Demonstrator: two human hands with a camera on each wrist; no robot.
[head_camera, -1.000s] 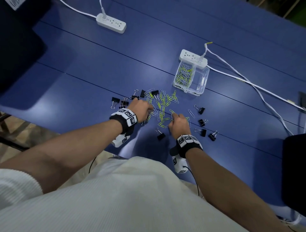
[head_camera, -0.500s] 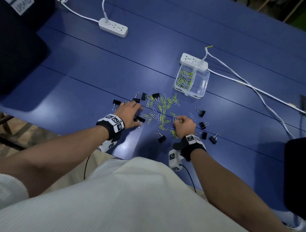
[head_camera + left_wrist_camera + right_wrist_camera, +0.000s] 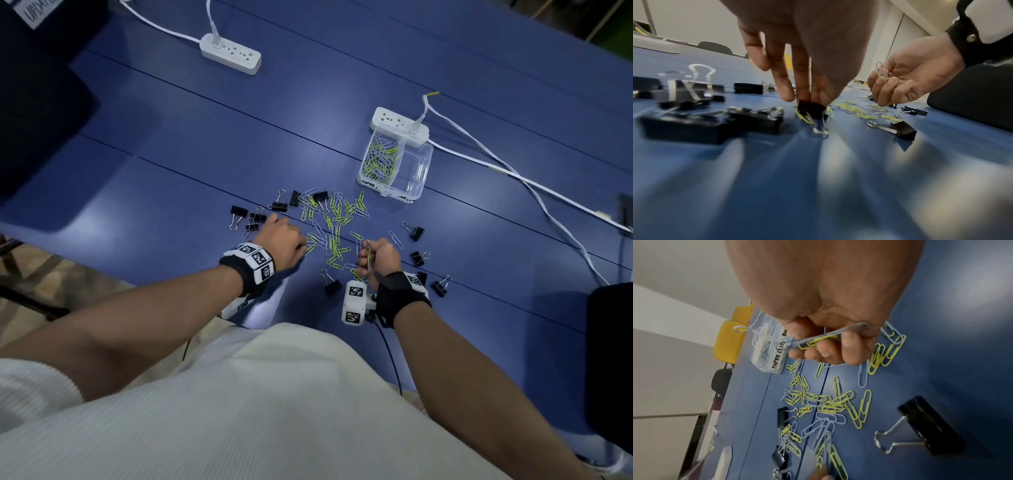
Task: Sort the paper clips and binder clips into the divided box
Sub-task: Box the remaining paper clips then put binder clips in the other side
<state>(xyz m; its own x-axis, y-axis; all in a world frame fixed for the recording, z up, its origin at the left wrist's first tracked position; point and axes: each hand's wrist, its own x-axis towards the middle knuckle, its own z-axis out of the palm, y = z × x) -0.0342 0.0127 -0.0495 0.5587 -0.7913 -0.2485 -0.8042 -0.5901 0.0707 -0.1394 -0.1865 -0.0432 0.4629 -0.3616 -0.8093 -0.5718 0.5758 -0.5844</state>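
Note:
Yellow and silver paper clips (image 3: 332,233) lie in a loose pile on the blue table. Black binder clips (image 3: 253,216) are scattered left and right (image 3: 416,233) of the pile. My left hand (image 3: 303,245) is at the pile's left edge, and its fingertips (image 3: 807,97) pinch one black binder clip (image 3: 812,110) whose wire loops touch the table. My right hand (image 3: 368,255) is raised a little, its fingers curled round a few paper clips (image 3: 818,339). Beyond the pile stands the clear divided box (image 3: 416,195); its left compartment holds paper clips (image 3: 380,161) and nothing shows in the right one.
A white power strip (image 3: 399,125) touches the box's far side, and its cables (image 3: 513,174) run off to the right. Another strip (image 3: 230,53) lies far left. A dark object (image 3: 609,359) stands at the right edge, and the table's front edge is close to my body.
My right hand has come up off the table and turned, with paper clips in its fingers. My left hand went left toward the binder clips and now pinches one.

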